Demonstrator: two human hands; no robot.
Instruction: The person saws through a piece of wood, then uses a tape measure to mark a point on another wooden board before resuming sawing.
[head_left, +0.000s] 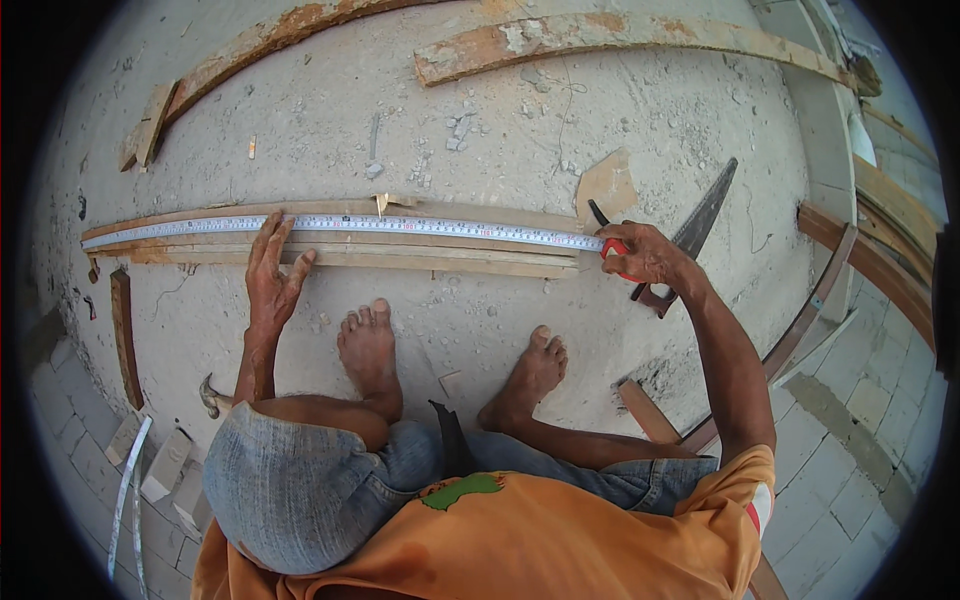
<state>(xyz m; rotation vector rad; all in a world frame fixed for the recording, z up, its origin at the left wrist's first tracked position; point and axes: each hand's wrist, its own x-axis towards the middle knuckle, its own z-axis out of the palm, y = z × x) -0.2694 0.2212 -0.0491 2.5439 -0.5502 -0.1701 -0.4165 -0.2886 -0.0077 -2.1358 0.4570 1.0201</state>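
Note:
Several thin wooden strips (430, 262) lie side by side on the concrete across from me, with an extended white tape (450, 228) along their top. My left hand (273, 270) rests on the tape and strips at the left half, fingers apart. My right hand (645, 255) is closed round a red tape measure case (613, 248) at the strips' right end. A handsaw (702, 214) lies flat just right of that hand, its handle partly behind it. A small board offcut (610, 185) lies above the saw. My bare feet are below the strips.
Long rough planks (540, 45) lie at the top, with a short dark batten (123, 335) at left. A hammer (212, 398) is beside my left knee. More timber (880, 260) leans along the right side, where blockwork (850, 440) shows beyond the concrete edge. Metal strips (130, 480) lie lower left.

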